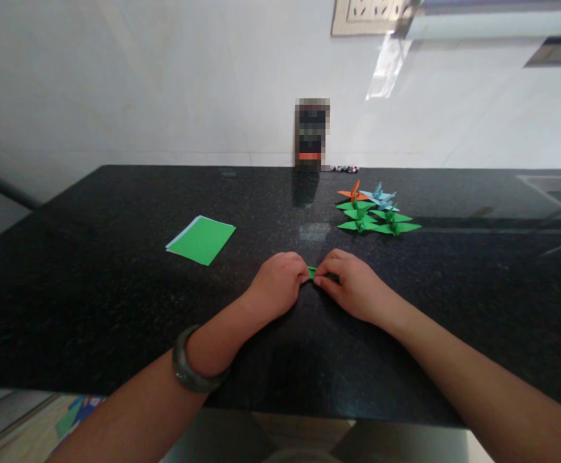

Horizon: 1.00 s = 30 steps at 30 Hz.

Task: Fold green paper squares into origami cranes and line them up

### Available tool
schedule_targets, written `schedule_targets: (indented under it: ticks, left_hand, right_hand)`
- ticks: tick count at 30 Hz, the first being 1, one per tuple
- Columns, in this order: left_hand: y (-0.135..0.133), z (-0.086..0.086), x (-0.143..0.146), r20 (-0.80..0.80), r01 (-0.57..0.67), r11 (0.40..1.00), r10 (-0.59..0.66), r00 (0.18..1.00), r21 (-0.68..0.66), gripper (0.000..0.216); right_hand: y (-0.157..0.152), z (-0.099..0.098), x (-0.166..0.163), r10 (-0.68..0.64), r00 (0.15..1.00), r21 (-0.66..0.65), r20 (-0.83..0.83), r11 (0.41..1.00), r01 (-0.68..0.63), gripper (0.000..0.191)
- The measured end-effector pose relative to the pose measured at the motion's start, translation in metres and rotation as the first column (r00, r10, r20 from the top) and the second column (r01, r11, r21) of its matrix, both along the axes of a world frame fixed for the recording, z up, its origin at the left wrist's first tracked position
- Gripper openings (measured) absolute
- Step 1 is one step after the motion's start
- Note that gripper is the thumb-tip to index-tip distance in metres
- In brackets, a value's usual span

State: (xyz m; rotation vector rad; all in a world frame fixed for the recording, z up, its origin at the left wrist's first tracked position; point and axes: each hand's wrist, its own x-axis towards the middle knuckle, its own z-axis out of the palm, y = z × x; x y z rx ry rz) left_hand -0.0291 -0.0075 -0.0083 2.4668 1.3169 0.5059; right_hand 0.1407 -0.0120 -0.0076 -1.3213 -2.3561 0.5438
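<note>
Between my two hands is a small folded piece of green paper [311,272], mostly hidden by the fingers. My left hand [280,283] is closed on its left end, fingers curled and knuckles up. My right hand [352,283] pinches the right end between thumb and fingers. Both hands are low over the dark countertop [280,379]. Beyond my right hand stand several folded paper cranes: green cranes [361,224], an orange crane [355,193] and light blue ones [379,195]. To the left of my left hand lies a stack of square paper [202,240], green on top.
A phone-like upright object [311,135], blurred out, leans against the white wall [188,83], with a beaded strap [345,169] beside it. A socket panel [371,16] is on the wall. The countertop's front edge runs below my forearms. A bangle [184,363] circles my left wrist.
</note>
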Motion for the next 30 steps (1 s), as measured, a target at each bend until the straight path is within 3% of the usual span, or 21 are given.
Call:
schedule_targets:
  ticks: [18, 30]
  left_hand:
    - [0.001, -0.003, 0.002, -0.1, -0.007, 1.0, 0.008, 0.995, 0.011, 0.02]
    - [0.001, -0.005, 0.005, -0.165, -0.033, 0.998, 0.042, 0.985, 0.055, 0.018]
  right_hand:
    - [-0.001, -0.004, -0.007, -0.18, 0.982, -0.034, 0.051, 0.983, 0.181, 0.016]
    - [-0.003, -0.003, -0.01, -0.171, 0.973, 0.022, 0.155, 0.985, 0.17, 0.017]
